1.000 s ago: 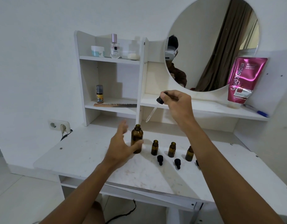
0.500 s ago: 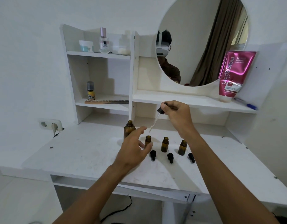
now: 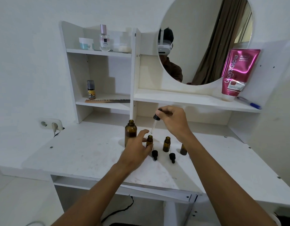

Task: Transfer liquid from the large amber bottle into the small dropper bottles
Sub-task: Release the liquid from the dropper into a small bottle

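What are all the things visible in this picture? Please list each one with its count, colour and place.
large bottle: 1, amber, open, on desk
small bottles: 3, amber, in a row right of it
dropper caps: 2 seen, black, lying before the row
dropper: 1, black bulb, clear tube, tip above leftmost small bottle
desk: 1, white
mirror: 1, round
tube: 1, pink, right shelf
pen: 1, blue, beside tube
comb: 1, brown, middle shelf
spray bottle: 1, yellow label, by comb
jar: 1, white and teal, top shelf
perfume bottle: 1, clear, top shelf
socket: 1, white, wall
left hand: at leftmost small bottle
right hand: pinching dropper
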